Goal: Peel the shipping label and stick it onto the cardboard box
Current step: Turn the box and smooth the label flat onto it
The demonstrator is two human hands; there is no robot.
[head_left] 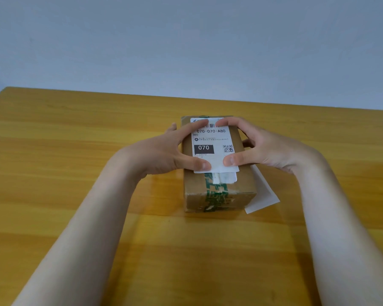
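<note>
While the white printed shipping label [213, 144] is lying lengthwise along the top of the brown cardboard box [219, 191], I am noting both hands pressing it — left hand [164, 151] and right hand [268, 146], fingers spread apart, flanking it evenly, smoothing outward.

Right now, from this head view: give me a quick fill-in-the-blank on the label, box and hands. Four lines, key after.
1. The shipping label lies on the ____ face of the cardboard box.
2. The left hand and right hand both press on the ____.
3. The tape running along the box is white and ____.
4. The white backing sheet lies on the wooden table to the ____ of the box.

Missing words: top; label; green; right
</note>
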